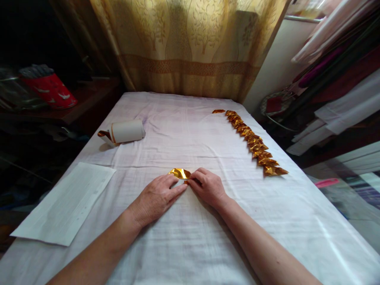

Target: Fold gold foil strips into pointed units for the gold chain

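Note:
A shiny gold foil paper (pixel 180 173), partly folded with a pale underside, lies on the white cloth between my two hands. My left hand (pixel 157 194) rests over its left side, fingers closed on the paper and thumb stretched toward the right. At its right end my right hand (pixel 208 186) pinches the edge between thumb and fingers. The part of the paper beneath my left fingers is hidden. Over to the right runs a row of folded gold foil pieces (pixel 255 144), overlapping one another, with a flatter gold piece (pixel 219 111) beside its far end.
A roll of white-backed gold paper (pixel 127 131) lies at the back left. Nearer on the left is a printed white sheet (pixel 68 202). A red container (pixel 53 91) stands on a dark side table. Curtains (pixel 190 43) hang behind; clothes (pixel 344 99) hang at right.

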Tool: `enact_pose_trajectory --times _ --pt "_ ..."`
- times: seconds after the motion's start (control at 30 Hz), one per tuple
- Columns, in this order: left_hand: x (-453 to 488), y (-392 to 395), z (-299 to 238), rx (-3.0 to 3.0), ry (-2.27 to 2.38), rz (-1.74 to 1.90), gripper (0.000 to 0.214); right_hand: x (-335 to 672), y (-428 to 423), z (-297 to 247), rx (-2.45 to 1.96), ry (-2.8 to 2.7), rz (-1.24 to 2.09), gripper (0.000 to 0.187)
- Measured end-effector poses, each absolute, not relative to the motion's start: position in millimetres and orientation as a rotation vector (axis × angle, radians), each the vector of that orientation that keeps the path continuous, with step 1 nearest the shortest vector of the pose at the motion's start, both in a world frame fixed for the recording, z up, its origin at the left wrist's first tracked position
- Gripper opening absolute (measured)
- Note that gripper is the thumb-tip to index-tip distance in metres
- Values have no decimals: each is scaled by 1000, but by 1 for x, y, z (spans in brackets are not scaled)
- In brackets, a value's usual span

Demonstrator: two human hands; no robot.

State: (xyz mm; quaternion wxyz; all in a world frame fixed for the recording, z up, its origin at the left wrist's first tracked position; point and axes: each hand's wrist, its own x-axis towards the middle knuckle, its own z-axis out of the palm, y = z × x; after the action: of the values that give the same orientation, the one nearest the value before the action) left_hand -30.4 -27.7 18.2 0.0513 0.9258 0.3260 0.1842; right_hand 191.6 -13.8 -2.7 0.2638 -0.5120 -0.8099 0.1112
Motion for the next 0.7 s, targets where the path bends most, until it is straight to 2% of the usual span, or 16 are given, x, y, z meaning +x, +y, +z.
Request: enact_pose_trajectory --times 0.3,0.7 --pt "-31 -28 23 2838 984 462 31 189 -15 -3 -1436 -2205 247 11" --pt "-31 -28 18 2873 992 581 28 192 -16 -3 -1365 -2212 265 14"
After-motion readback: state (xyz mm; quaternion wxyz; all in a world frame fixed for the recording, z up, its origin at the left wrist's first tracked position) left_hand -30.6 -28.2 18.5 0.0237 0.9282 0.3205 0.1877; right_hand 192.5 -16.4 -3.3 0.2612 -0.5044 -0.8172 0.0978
